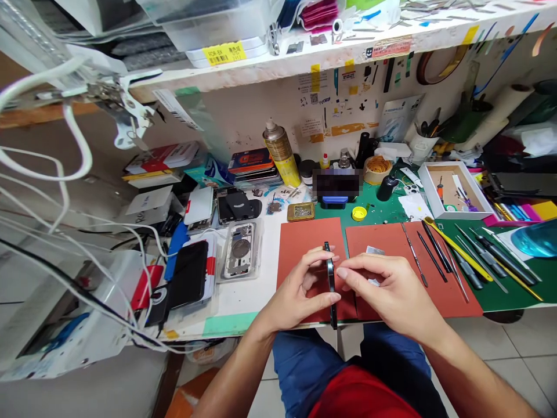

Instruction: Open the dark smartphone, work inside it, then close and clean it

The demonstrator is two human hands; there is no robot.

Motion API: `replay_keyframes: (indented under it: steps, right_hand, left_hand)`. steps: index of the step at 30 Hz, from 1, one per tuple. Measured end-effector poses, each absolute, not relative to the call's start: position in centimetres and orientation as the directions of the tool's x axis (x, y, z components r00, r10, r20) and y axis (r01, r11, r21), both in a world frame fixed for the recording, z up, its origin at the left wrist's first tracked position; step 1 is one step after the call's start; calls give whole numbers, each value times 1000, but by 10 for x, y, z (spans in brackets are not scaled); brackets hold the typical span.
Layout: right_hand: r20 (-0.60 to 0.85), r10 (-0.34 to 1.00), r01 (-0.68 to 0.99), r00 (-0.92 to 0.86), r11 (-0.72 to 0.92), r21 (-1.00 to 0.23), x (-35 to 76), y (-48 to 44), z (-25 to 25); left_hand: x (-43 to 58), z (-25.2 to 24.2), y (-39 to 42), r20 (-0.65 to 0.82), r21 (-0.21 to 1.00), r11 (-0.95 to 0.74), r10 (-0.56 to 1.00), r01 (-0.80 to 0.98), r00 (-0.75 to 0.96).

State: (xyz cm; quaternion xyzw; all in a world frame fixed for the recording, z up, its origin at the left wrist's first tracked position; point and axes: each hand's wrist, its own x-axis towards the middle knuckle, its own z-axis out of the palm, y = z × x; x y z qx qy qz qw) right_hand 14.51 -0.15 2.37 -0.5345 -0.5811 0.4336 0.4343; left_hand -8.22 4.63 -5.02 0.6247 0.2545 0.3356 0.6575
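Gripping a black smartphone (331, 284) edge-on, left hand (300, 287) and right hand (387, 293) fingers clenched.

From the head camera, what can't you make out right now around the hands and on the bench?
Head view only:
- Black phone body: held edge-on, so its faces don't show; the left hand and right hand cover parts of it.
- Silver scrap on the red mat: partly behind the right hand.
- Dark box: pixelated.
- Clear tray: contents too small to identify.
- Plastic bin on the shelf: cut off by the top edge.
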Motion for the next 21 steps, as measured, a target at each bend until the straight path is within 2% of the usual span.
replay_keyframes:
  steps: [2, 4, 5, 7, 9, 12, 19, 21]
  right_hand:
    - [-8, 1000, 453, 4, -9, -892, 160, 0, 6]
    - [-97, 991, 731, 97, -137, -668, 178, 4, -17]
    - [-157, 978, 818, 140, -204, -537, 187, 6, -28]
    - [-236, 943, 875, 234, -310, -371, 199, 11, -46]
    - [-281, 912, 881, 297, -376, -288, 204, 15, -56]
    - [-326, 896, 882, 300, -391, -262, 201, 17, -61]
    - [-330, 900, 863, 283, -389, -322, 201, 20, -65]
    - [-318, 896, 820, 309, -420, -388, 201, 21, -64]
  left_hand:
    - [-82, -53, 48, 80, 989, 8, 801, -145, 594]
    - [-81, -57, 50, 81, 981, 28, 845, -194, 529]
    - [-81, -59, 52, 72, 975, 43, 864, -216, 499]
    - [-82, -62, 54, 39, 965, 85, 888, -247, 459]
    - [-82, -64, 56, 8, 954, 124, 899, -272, 439]
    - [-82, -64, 56, -21, 941, 158, 910, -299, 414]
    - [-78, -63, 57, -43, 925, 187, 917, -331, 397]
    - [-77, -65, 58, -39, 926, 176, 925, -335, 379]
